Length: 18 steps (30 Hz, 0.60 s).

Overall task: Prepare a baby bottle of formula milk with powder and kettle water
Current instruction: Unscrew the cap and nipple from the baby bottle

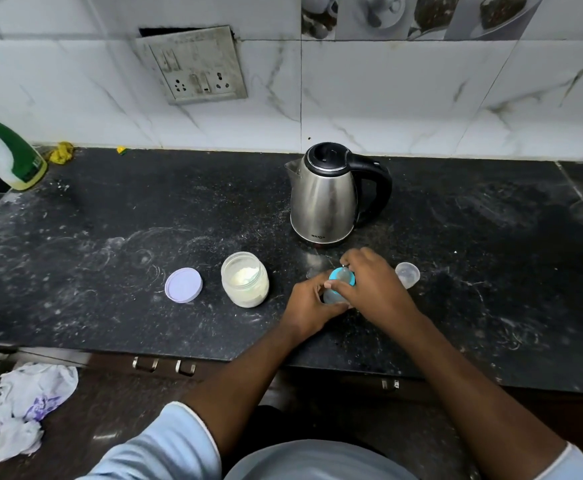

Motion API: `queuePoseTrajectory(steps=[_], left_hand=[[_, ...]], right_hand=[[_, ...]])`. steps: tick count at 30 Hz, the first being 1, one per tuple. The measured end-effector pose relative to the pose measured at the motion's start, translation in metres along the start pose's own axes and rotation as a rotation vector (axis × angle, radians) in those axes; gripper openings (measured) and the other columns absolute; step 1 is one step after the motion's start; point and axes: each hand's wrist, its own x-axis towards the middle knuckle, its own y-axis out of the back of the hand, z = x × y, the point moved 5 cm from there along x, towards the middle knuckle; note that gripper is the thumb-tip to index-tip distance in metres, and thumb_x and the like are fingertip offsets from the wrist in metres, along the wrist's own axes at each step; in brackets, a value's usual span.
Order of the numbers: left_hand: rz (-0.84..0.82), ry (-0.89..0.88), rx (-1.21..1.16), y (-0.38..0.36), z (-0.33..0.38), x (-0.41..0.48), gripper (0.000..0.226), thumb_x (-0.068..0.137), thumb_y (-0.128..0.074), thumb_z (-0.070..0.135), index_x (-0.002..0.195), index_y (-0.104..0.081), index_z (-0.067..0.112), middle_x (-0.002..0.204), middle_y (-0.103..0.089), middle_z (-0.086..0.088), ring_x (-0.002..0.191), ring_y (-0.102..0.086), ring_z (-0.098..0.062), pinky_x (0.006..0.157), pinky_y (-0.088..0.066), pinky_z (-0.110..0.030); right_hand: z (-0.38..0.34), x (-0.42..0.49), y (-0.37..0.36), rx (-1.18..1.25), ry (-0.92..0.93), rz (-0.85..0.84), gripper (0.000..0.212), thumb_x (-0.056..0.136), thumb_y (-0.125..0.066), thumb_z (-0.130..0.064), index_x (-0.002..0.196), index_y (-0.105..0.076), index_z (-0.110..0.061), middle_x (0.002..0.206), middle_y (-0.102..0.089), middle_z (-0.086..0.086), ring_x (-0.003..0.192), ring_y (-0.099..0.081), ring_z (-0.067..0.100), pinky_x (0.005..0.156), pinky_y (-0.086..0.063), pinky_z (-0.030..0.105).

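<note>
My left hand (pixel 309 306) grips the bottle (pixel 331 296), my right hand (pixel 376 289) pinches its blue collar (pixel 335 274) — I'd twist squarely, keeping it upright.

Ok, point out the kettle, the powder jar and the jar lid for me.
kettle (pixel 324 202): head view, on the front of its steel body.
powder jar (pixel 247 289): head view, on its glass side wall.
jar lid (pixel 183 285): head view, on the middle of its flat face.
</note>
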Motion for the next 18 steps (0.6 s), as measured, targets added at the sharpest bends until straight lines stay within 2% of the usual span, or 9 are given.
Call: queuePoseTrajectory(steps=[3, 6, 8, 11, 13, 15, 16, 18], left_hand=[[0.004, -0.02, -0.013, 0.001, 0.001, 0.0, 0.041, 0.082, -0.091, 0.006, 0.115, -0.073, 0.021, 0.097, -0.076, 0.029, 0.096, -0.07, 0.012, 0.085, -0.048, -0.008], [0.007, -0.036, -0.01, 0.001, 0.001, -0.001, 0.042, 0.083, -0.09, 0.007, 0.12, -0.074, 0.017, 0.102, -0.076, 0.021, 0.097, -0.07, 0.011, 0.086, -0.049, -0.009], [0.006, -0.046, 0.006, 0.001, 0.002, 0.0, 0.044, 0.082, -0.089, 0.007, 0.123, -0.074, 0.015, 0.104, -0.076, 0.02, 0.098, -0.07, 0.011, 0.086, -0.049, -0.009], [0.012, -0.045, 0.026, 0.002, 0.001, 0.0, 0.043, 0.083, -0.089, 0.005, 0.122, -0.074, 0.014, 0.099, -0.075, 0.024, 0.094, -0.069, 0.014, 0.082, -0.047, -0.006], [0.01, -0.042, 0.033, 0.001, 0.0, 0.0, 0.045, 0.082, -0.09, 0.005, 0.123, -0.074, 0.013, 0.098, -0.074, 0.025, 0.093, -0.068, 0.015, 0.082, -0.047, -0.005], [0.006, -0.039, 0.04, 0.001, 0.0, 0.0, 0.047, 0.081, -0.09, 0.004, 0.125, -0.073, 0.012, 0.101, -0.074, 0.023, 0.093, -0.067, 0.016, 0.082, -0.046, -0.005], [0.005, -0.039, 0.043, 0.001, 0.0, 0.0, 0.048, 0.081, -0.09, 0.004, 0.126, -0.073, 0.011, 0.102, -0.073, 0.023, 0.093, -0.067, 0.016, 0.082, -0.046, -0.005], [0.001, -0.036, 0.05, 0.001, -0.001, 0.0, 0.046, 0.081, -0.089, 0.003, 0.124, -0.073, 0.01, 0.1, -0.073, 0.023, 0.092, -0.067, 0.017, 0.081, -0.047, -0.005]], right_hand=[[0.004, -0.007, 0.0, 0.251, -0.021, 0.017, 0.047, 0.081, -0.081, -0.024, 0.12, -0.056, -0.026, 0.107, -0.061, -0.008, 0.103, -0.059, 0.012, 0.093, -0.052, 0.038], [0.008, -0.018, -0.004, 0.542, -0.062, -0.003, 0.063, 0.077, -0.08, -0.011, 0.126, -0.051, -0.037, 0.123, -0.061, -0.017, 0.117, -0.058, 0.001, 0.104, -0.051, 0.034], [0.012, -0.024, -0.012, 0.575, -0.088, 0.049, 0.076, 0.072, -0.087, -0.016, 0.133, -0.048, -0.038, 0.133, -0.055, -0.016, 0.126, -0.051, 0.002, 0.106, -0.045, 0.028], [0.018, -0.026, -0.018, 0.537, -0.139, 0.15, 0.083, 0.069, -0.091, -0.024, 0.135, -0.045, -0.043, 0.12, -0.059, -0.012, 0.115, -0.057, 0.012, 0.096, -0.046, 0.027], [0.018, -0.027, -0.018, 0.591, -0.145, 0.176, 0.078, 0.073, -0.086, -0.01, 0.135, -0.046, -0.038, 0.116, -0.065, -0.008, 0.109, -0.062, 0.008, 0.094, -0.048, 0.023], [0.014, -0.029, -0.019, 0.701, -0.157, 0.156, 0.074, 0.077, -0.075, 0.008, 0.136, -0.046, -0.027, 0.125, -0.067, 0.002, 0.113, -0.062, 0.001, 0.095, -0.045, 0.012], [0.011, -0.03, -0.021, 0.759, -0.162, 0.145, 0.074, 0.077, -0.072, 0.011, 0.137, -0.046, -0.024, 0.132, -0.065, 0.005, 0.119, -0.06, 0.0, 0.098, -0.044, 0.012], [0.011, -0.032, -0.025, 0.775, -0.189, 0.169, 0.079, 0.073, -0.079, -0.001, 0.139, -0.046, -0.031, 0.142, -0.057, -0.004, 0.131, -0.052, 0.003, 0.108, -0.041, 0.019]])
